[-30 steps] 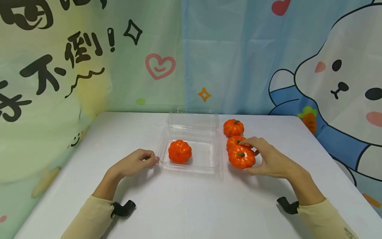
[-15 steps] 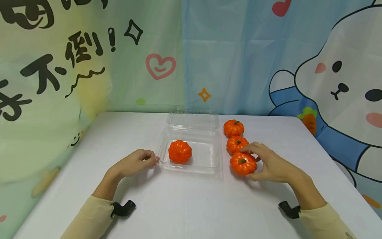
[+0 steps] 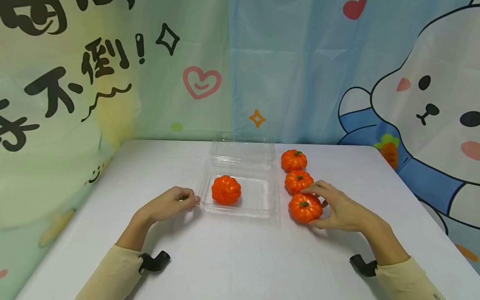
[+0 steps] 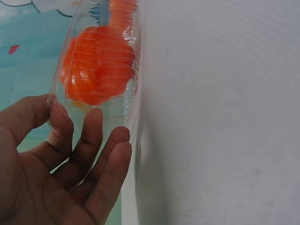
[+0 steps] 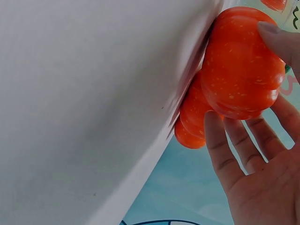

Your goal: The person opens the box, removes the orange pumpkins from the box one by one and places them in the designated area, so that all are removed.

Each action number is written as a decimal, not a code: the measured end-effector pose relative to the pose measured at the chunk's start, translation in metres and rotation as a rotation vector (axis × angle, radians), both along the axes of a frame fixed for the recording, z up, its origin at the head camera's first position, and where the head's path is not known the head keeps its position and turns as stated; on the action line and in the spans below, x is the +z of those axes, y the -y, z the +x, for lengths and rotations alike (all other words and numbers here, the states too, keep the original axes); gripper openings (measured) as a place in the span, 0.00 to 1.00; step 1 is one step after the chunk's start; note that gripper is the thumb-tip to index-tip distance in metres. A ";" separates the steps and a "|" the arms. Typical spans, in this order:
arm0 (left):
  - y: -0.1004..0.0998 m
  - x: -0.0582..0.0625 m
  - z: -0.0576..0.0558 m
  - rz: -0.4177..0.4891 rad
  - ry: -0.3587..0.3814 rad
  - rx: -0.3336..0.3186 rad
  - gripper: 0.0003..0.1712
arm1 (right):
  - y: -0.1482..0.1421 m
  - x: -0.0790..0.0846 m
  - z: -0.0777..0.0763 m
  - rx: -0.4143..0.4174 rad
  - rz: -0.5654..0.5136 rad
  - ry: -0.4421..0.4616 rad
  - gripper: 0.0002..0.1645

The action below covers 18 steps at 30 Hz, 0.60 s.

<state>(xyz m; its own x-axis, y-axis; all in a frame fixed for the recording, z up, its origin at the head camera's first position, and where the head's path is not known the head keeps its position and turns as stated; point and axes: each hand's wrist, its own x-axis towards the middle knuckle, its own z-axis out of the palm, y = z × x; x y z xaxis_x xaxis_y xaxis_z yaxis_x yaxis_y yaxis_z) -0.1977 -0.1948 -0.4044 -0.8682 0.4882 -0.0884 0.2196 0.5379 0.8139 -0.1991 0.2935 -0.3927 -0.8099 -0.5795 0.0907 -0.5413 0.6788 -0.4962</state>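
Observation:
My left hand pinches the left rim of an open clear plastic clamshell box between thumb and fingertips. Inside the box, towards its left side, lies an orange toy pumpkin, seen through the ribbed wall in the left wrist view. My right hand holds another toy pumpkin, the nearest in a row to the right of the box. In the right wrist view its thumb lies over that pumpkin, fingers on the other side. Behind it stand a middle pumpkin and a far pumpkin, both with green stems.
The box's lid is folded back towards the table's far edge. A white table bears everything. A printed cloth with a cartoon animal hangs behind it. Black wrist mounts stick out at both sleeves.
My right hand has moved towards me with the near pumpkin, which came down from overlapping the middle one, so more of that one shows. The left hand and the box have stayed put.

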 end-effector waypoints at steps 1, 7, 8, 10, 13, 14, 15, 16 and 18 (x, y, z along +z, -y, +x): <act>0.000 0.000 0.000 0.000 -0.001 -0.002 0.20 | 0.000 0.000 0.000 -0.002 0.000 0.004 0.45; 0.000 -0.001 -0.001 -0.002 -0.010 -0.009 0.20 | -0.002 -0.002 -0.001 0.005 -0.002 0.021 0.46; 0.000 -0.001 -0.001 -0.002 -0.009 -0.009 0.19 | -0.002 -0.002 -0.001 0.007 -0.002 0.022 0.46; 0.000 -0.001 -0.001 -0.002 -0.007 -0.008 0.20 | -0.002 -0.002 -0.001 0.009 0.000 0.025 0.47; 0.001 0.000 0.000 -0.001 -0.002 -0.005 0.20 | -0.002 -0.001 -0.001 0.003 0.009 0.027 0.48; 0.001 0.000 0.000 -0.002 -0.003 -0.005 0.20 | -0.001 -0.001 -0.001 -0.002 0.013 0.026 0.48; 0.001 0.000 0.000 -0.005 -0.004 -0.004 0.20 | -0.001 0.000 -0.001 -0.009 0.019 0.024 0.48; 0.001 0.000 0.000 -0.006 -0.004 -0.003 0.20 | -0.001 0.000 -0.001 -0.016 0.027 0.021 0.48; 0.001 0.000 0.000 -0.007 -0.006 -0.003 0.20 | 0.001 0.002 -0.001 -0.027 0.043 0.012 0.48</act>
